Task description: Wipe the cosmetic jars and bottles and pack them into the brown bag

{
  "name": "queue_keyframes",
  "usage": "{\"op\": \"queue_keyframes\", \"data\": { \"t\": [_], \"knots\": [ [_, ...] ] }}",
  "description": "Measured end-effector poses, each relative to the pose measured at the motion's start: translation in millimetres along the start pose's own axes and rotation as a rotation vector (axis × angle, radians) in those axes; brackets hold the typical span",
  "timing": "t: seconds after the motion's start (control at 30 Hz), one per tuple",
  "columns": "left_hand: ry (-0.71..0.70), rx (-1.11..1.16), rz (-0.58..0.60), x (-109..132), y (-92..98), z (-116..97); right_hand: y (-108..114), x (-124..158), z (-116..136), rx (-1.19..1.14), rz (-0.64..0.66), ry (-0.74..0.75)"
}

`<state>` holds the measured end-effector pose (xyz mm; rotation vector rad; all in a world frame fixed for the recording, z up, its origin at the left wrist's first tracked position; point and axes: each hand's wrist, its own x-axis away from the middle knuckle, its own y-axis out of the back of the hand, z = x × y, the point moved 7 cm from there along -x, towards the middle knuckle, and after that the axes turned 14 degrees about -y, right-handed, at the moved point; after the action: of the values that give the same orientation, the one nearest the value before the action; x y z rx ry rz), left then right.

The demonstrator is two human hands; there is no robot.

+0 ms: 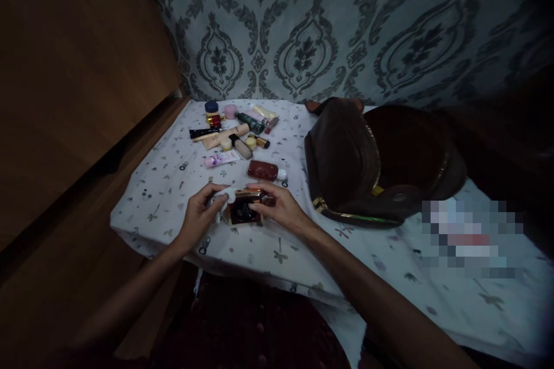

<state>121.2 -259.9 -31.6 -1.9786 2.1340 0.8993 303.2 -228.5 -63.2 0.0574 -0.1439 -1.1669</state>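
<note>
My right hand (277, 206) grips a dark, squarish perfume bottle (243, 210) from its right side, over the front edge of the table. Closed around a white wipe (228, 195), my left hand (205, 209) presses it against the bottle's left upper edge. Just beyond the hands lies a reddish-brown bottle with a white cap (263, 170). Farther back are a pink-and-white tube (221, 158), a beige tube (225, 135) and a dark green bottle (250, 122). The bottle's underside and the left fingertips are partly hidden.
An open brown bag (340, 167) with a gold zip stands on the right of the cloth-covered table (268, 253). A blue-lidded jar (212, 108) and a pink jar (231, 110) sit near the patterned wall. A wooden cabinet (82, 81) borders the left side. One item at right is blurred out.
</note>
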Motion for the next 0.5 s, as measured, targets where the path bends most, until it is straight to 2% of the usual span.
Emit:
{"op": "queue_keyframes", "data": {
  "t": [0.13, 0.23, 0.5],
  "knots": [
    [-0.008, -0.018, -0.038, 0, -2.9, 3, -1, 0, -1, -0.059, 0.027, -0.001],
    [-0.03, -0.002, -0.07, -4, -4.4, 2, 1, -1, -7, -0.176, 0.02, -0.058],
    [-0.057, -0.022, -0.008, -7, -11.0, -7, 18, -7, -20, -0.54, -0.133, -0.163]
  ]
}}
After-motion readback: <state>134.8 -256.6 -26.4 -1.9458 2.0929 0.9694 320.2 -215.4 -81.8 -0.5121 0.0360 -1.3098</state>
